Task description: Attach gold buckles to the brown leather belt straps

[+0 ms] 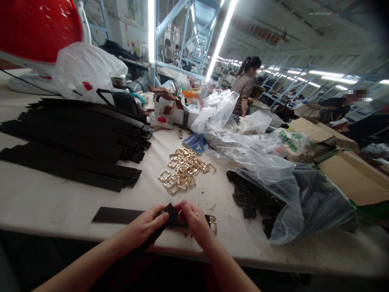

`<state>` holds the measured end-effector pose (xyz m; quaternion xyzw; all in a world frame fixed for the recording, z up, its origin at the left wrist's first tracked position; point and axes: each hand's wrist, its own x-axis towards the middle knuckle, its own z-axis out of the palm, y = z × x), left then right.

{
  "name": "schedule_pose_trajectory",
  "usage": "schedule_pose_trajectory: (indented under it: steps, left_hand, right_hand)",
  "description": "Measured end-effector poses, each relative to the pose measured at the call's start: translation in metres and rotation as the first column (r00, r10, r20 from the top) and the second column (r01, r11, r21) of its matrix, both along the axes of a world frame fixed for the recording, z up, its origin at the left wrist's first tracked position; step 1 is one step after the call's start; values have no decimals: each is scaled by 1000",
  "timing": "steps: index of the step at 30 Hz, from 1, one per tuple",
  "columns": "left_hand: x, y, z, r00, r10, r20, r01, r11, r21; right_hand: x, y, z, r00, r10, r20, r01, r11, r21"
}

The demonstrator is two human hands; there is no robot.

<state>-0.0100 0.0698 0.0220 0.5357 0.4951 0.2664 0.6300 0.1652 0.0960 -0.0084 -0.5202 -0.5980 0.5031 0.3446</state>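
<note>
At the near edge of the white table (45, 194), my left hand (142, 229) and my right hand (194, 221) both pinch the folded end of a black strap (118, 215). The strap lies flat and runs off to the left. A gold buckle (213, 223) sits on the strap just right of my right hand. Beyond my hands lies a heap of several loose gold buckles (182, 170).
A stack of black straps (75, 138) fills the left of the table. Clear plastic bags (273, 162) and small black loops (252, 198) lie to the right, with cardboard boxes (352, 178) past them. A red fan (36, 28) stands far left. Other people work at the back.
</note>
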Motion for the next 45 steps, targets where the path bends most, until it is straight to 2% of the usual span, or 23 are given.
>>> schedule_pose_trajectory:
  steps: [2, 4, 7, 10, 12, 15, 18, 20, 21, 22, 24, 25, 26, 28, 31, 34, 37, 38, 40, 43, 45]
  left_hand:
    - [-3, 5, -3, 999, 39, 13, -39, 999, -8]
    - [-2, 8, -10, 997, 81, 7, -80, 990, -119]
    - [2, 9, -21, 989, 150, -17, -150, 962, -229]
    - [8, 8, -24, 988, 153, 1, -149, 963, -225]
    - [10, 7, -22, 991, 135, 19, -127, 963, -237]
    - [8, 6, -15, 985, 139, 102, -110, 962, -249]
    - [6, 6, -7, 970, 169, 176, -132, 970, -203]
    - [6, 4, -3, 964, 198, 175, -175, 975, -139]
    - [7, 3, -2, 963, 209, 170, -192, 975, -110]
    - [8, 1, -2, 962, 220, 160, -207, 974, -95]
    - [12, -4, -2, 961, 238, 144, -226, 969, -96]
    - [13, -7, -2, 960, 245, 138, -233, 967, -99]
    - [14, -10, -2, 957, 258, 130, -247, 964, -99]
    - [14, -15, 1, 950, 292, 110, -285, 956, -69]
    - [12, -19, 8, 953, 299, 53, -300, 954, 16]
    - [11, -22, 14, 977, 213, -1, -213, 975, 59]
    - [12, -27, 14, 996, 84, -8, -84, 996, -3]
    - [13, -29, 13, 999, 46, 3, -46, 998, -35]
    - [14, -33, 10, 999, -12, 38, 16, 995, -103]
    - [16, -36, 8, 994, -68, 82, 83, 979, -188]
    - [15, -37, 8, 991, -102, 87, 118, 972, -202]
  right_hand:
    - [14, 34, 1, 941, -180, 286, 120, 969, 214]
    - [24, 66, -3, 850, -316, 421, 178, 925, 335]
    - [24, 97, -16, 819, -307, 485, 151, 930, 334]
    - [15, 105, -26, 817, -271, 509, 122, 944, 307]
    - [13, 104, -25, 831, -266, 488, 132, 948, 291]
    - [17, 92, -10, 874, -272, 403, 168, 947, 275]
    - [16, 61, 8, 932, -237, 275, 178, 958, 224]
    - [7, 32, 14, 975, -185, 121, 169, 977, 129]
    - [1, 16, 14, 985, -170, -14, 170, 984, 45]
    - [-6, 2, 12, 969, -177, -174, 170, 984, -55]
    - [-18, -22, 5, 851, -257, -457, 151, 955, -256]
    - [-23, -30, 1, 797, -292, -529, 130, 938, -323]
    - [-25, -37, -3, 788, -294, -540, 112, 933, -343]
    - [-25, -46, -7, 866, -209, -455, 80, 955, -287]
    - [-13, -54, -4, 985, -35, -170, 27, 998, -49]
    - [1, -62, 5, 997, 45, 60, -57, 976, 211]
    - [11, -68, 10, 992, 9, 129, -50, 946, 320]
    - [12, -69, 11, 995, -16, 103, -16, 956, 294]
    - [13, -72, 10, 1000, -11, -5, 11, 988, 151]
    - [10, -75, 7, 968, 84, -235, -113, 987, -115]
    - [9, -77, 6, 940, 49, -338, -123, 972, -200]
